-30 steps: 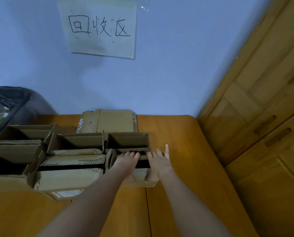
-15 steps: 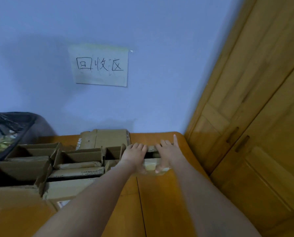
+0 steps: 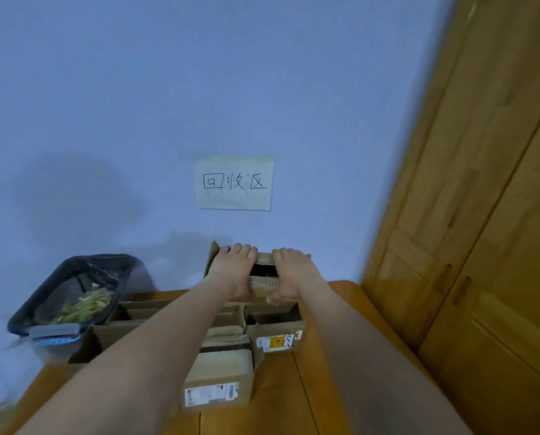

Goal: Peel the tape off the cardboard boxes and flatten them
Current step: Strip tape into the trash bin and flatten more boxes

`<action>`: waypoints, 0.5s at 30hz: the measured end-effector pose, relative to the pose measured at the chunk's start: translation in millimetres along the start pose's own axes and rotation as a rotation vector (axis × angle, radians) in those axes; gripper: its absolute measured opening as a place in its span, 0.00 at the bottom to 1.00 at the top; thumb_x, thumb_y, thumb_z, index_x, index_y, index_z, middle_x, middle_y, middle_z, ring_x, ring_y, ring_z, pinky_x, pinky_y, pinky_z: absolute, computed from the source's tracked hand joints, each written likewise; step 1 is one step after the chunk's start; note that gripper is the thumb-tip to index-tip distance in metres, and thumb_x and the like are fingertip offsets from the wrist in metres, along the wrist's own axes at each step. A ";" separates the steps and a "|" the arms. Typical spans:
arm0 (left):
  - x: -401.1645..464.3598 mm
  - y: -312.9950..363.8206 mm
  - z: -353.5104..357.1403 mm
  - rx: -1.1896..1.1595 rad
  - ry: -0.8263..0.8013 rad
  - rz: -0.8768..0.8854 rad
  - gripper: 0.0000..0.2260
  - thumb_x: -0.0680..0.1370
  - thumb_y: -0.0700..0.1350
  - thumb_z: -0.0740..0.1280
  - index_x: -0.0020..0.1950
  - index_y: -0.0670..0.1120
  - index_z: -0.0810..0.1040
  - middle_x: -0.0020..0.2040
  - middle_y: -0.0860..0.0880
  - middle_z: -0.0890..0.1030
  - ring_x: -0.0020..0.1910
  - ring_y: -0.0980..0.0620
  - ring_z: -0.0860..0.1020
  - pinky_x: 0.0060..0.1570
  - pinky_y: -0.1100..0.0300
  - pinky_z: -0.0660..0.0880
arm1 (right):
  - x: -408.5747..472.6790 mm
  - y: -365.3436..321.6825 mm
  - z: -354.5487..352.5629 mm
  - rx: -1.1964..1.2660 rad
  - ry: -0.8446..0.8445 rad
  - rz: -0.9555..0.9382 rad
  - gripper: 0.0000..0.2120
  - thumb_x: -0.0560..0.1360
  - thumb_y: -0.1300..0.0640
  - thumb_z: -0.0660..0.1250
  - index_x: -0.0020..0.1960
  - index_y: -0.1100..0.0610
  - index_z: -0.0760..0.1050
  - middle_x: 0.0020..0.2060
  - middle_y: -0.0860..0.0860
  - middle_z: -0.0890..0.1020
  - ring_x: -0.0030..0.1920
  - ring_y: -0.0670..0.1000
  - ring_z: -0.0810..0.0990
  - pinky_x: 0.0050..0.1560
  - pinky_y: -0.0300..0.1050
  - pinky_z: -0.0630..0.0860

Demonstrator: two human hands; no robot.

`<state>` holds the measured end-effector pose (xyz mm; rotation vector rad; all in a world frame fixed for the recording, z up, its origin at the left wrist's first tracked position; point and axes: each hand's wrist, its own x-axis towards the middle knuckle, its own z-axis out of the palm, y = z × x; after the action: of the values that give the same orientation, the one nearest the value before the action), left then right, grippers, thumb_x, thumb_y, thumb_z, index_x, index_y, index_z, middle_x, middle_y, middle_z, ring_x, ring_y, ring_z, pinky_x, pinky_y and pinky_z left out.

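Small cardboard box held up at 12 o'clock, above the other boxes on the wooden surface. Left hand and right hand gripping opposite sides, fingers curled over its far top edge, thumbs at the near side; probably lifted clear for peeling tape. Open top, dark inside, contents not visible. Black bin at 9 o'clock holding greenish scraps.
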<state>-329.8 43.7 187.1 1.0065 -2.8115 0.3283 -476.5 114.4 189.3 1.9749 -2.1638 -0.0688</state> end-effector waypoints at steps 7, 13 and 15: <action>-71.4 -70.3 -16.6 0.037 0.036 -0.036 0.38 0.69 0.59 0.71 0.72 0.44 0.60 0.67 0.48 0.67 0.66 0.48 0.67 0.67 0.52 0.64 | 2.0 -94.4 -34.6 -0.058 0.043 -0.039 0.44 0.64 0.37 0.74 0.69 0.59 0.61 0.63 0.54 0.70 0.63 0.55 0.69 0.64 0.50 0.65; -125.3 -103.1 -16.3 0.040 0.052 -0.048 0.36 0.69 0.59 0.70 0.70 0.44 0.62 0.64 0.47 0.68 0.63 0.47 0.68 0.62 0.54 0.65 | -8.9 -157.9 -44.4 -0.106 0.026 -0.037 0.45 0.65 0.36 0.73 0.70 0.60 0.59 0.64 0.54 0.70 0.64 0.56 0.68 0.65 0.50 0.64; -143.1 -109.7 -14.6 0.038 0.049 -0.062 0.36 0.69 0.59 0.70 0.70 0.44 0.62 0.64 0.47 0.68 0.63 0.47 0.67 0.62 0.53 0.66 | -14.3 -175.1 -45.0 -0.111 0.018 -0.038 0.46 0.65 0.36 0.73 0.71 0.60 0.59 0.64 0.54 0.69 0.65 0.56 0.67 0.66 0.51 0.64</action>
<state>-149.1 52.0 189.8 1.0755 -2.7344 0.3946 -295.5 115.8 200.7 1.9473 -2.0653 -0.1726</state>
